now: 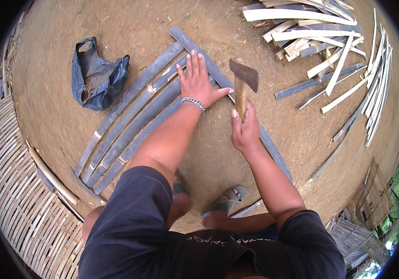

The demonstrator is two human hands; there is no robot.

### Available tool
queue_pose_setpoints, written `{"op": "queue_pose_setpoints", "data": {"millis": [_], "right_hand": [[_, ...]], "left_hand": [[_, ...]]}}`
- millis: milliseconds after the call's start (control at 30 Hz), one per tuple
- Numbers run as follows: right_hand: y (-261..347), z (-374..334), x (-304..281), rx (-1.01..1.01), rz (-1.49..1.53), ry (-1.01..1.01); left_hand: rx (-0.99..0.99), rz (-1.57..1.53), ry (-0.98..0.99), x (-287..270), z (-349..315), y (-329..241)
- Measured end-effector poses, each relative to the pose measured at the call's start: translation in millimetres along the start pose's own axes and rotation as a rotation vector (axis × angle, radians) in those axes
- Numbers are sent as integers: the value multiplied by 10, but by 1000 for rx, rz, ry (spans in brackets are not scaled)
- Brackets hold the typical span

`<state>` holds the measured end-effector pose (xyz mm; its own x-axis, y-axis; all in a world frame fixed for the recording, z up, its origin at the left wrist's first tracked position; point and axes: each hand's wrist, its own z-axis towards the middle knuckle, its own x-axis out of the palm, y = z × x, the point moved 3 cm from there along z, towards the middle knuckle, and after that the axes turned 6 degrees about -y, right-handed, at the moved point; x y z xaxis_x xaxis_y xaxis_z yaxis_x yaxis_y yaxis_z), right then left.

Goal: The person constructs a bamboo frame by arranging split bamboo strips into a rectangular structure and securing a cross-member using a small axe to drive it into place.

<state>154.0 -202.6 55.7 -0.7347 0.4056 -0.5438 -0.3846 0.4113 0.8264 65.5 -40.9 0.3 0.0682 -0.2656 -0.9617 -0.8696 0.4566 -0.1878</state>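
My right hand (246,130) is wrapped round the wooden handle of a hatchet (244,76), its dark metal head raised near the crosspiece. My left hand (196,83), fingers spread flat, presses on the upper ends of several dark split-bamboo slats (136,120). These slats lie side by side on the ground with gaps between them. A long bamboo crosspiece (211,66) runs diagonally along their upper ends and on toward the lower right. At their lower-left ends lies another bamboo strip (86,187). Whether any nails join the pieces is too small to tell.
A crumpled black plastic bag (98,76) sits left of the slats. Split bamboo pieces (313,35) are heaped at the upper right, with thin pale strips (380,88) beside them. A woven bamboo panel (27,186) lies at the left. My sandalled foot (225,201) is below.
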Motion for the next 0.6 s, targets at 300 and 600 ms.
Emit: {"op": "queue_pose_setpoints", "data": {"millis": [300,600], "right_hand": [[-19,-33,-65,7,134,-52],[-41,16,44,108,-55,54]], "left_hand": [[8,-63,4,-71,2,-18],[6,-24,4,-4,-6,17]]}}
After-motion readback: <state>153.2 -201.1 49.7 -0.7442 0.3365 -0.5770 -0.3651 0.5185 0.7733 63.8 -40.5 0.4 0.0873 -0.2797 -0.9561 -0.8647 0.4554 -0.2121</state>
